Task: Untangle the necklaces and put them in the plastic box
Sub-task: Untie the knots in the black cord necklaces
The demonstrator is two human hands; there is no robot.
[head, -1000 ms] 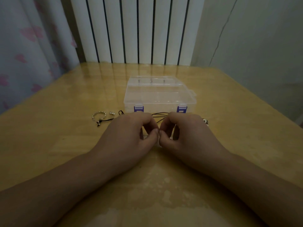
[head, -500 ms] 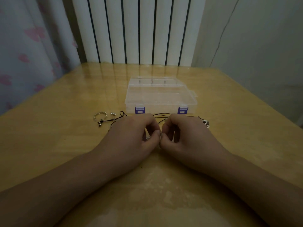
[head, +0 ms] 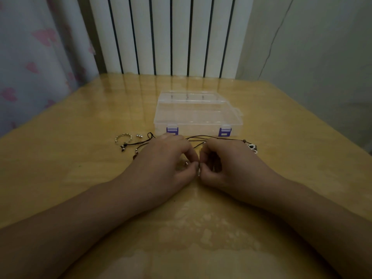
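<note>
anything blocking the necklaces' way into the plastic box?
Yes: the plastic box looks closed, both purple latches down. The necklaces lie right in front of it, nothing between. Left hand and right hand pinch a small piece.

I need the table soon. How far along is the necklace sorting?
Nothing looks done: the plastic box is still latched, with no necklace visible inside. In hand: the left hand and right hand pinch a small silvery piece of the black-cord necklaces. Left: untangling, opening the box, storing them.

Black-cord necklaces tangled on table – just before closed clear plastic box.
</note>
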